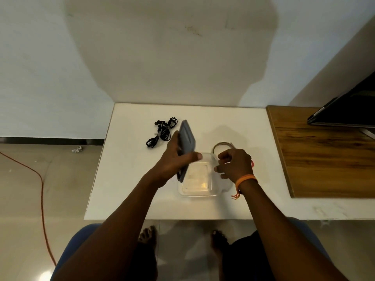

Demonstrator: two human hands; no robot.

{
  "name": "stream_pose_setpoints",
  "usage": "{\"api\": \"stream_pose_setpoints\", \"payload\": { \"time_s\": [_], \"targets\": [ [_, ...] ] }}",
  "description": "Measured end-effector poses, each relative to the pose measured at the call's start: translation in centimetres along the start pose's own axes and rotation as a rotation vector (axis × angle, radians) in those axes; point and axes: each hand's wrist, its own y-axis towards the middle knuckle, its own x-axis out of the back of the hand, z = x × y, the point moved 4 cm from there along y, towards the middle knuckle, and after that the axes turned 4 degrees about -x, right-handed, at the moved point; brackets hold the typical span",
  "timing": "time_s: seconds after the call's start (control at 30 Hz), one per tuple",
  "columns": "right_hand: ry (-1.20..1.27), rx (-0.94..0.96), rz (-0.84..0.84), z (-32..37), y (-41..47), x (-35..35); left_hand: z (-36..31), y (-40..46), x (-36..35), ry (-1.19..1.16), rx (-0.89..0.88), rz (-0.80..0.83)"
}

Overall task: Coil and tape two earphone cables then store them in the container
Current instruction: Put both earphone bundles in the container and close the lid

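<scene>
- The grey lid (186, 136) is held in the left hand (174, 161), tilted up on its edge above the left side of the clear container (199, 192), so the container is open at the top
- The right hand (235, 166) is seen at the right wall of the container, with the fingers curled; whether the rim is really pinched or only touched cannot be told
- The two earphone cables (162, 131) lie together on the white bench (121, 179), behind and to the left of the container, well apart from it; they look already bundled, but tape on them cannot be made out
- Their long axis runs from far right to near left, roughly diagonal to the bench edge
- The cables are judged nearer to the left hand, but this hand is occupied by the lid; the right hand would have to cross over the container
- The tape roll (223, 146) is placed just behind the right hand
- It is judged that the lid must be put down first, or the cables taken by the right hand
</scene>
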Motion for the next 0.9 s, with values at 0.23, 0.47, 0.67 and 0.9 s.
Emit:
{"api": "stream_pose_setpoints", "payload": {
  "time_s": [0.23, 0.47, 0.67, 0.9],
  "targets": [
    [0.033, 0.012, -0.075, -0.3, 0.3, 0.2, 1.7, -2.1, 4.2, -0.297, 0.263, -0.455],
    [0.047, 0.0, -0.105, -0.2, 0.1, 0.4, 3.9, -4.2, 7.7, -0.001, 0.477, -0.644],
    [0.053, -0.005, -0.105, -0.2, 0.0, 0.6, 4.2, -4.8, 9.7, 0.485, 0.395, -0.715],
    [0.071, -0.018, -0.1, -0.2, 0.1, 0.4, 3.9, -4.7, 8.9, 0.78, 0.49, -0.608]
  ]
}}
